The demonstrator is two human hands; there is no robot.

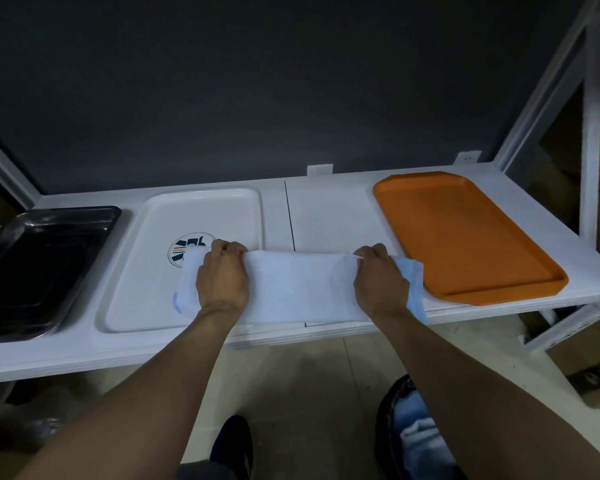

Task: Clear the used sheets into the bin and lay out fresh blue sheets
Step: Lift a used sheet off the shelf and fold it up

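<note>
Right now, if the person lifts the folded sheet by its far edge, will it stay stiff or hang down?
Probably floppy: the folded sheet bunches where the left hand and right hand pinch its far edge. It looks thin, so likely very light. It may slide easily on the smooth white tray.

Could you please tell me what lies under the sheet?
The sheet, gripped by the left hand and right hand, covers the white tray's right part, the edge of its logo and the table beside it. Anything small beneath is hidden.
</note>
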